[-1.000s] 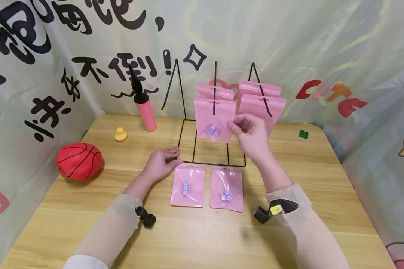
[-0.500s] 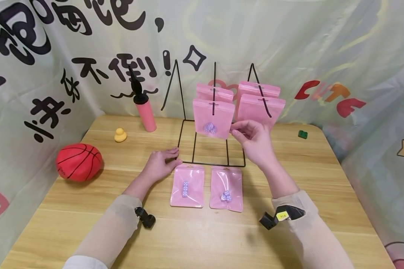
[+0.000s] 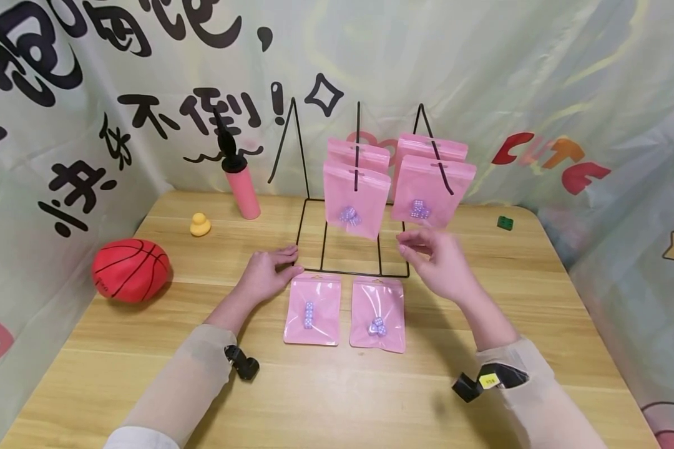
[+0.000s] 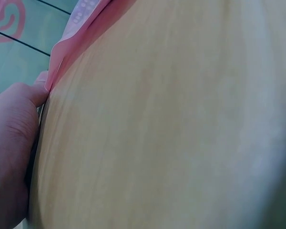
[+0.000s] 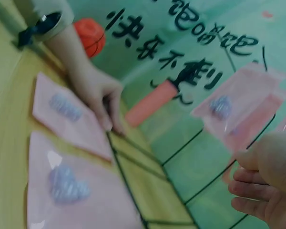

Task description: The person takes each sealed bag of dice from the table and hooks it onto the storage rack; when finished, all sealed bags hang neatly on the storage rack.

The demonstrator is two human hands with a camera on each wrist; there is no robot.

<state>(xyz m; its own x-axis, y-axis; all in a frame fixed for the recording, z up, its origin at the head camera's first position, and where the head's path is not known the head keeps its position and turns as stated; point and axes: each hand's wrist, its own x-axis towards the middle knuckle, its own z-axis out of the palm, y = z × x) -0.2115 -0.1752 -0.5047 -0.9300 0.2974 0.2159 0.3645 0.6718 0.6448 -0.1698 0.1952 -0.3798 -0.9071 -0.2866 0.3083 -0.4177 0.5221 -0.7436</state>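
Observation:
In the head view, a black wire display rack stands on the table. My left hand holds its front left corner between thumb and fingers. Pink zip bags with lilac dice hang on two of its hooks: a front bag on the middle hook and another front bag on the right hook, each with one behind. My right hand is just below these bags, fingers loosely bent, holding nothing. Two more pink bags lie flat before the rack, a left bag and a right bag.
The rack's left hook carries no bag. At the left are a red basketball, a yellow toy duck and a pink hand pump. A green toy brick lies at the back right. Printed cloth hangs behind the table.
My right hand has let go of the middle hook's front bag and moved down and right, uncovering the dice in the right bag. The bag swings slightly. My left hand stays put.

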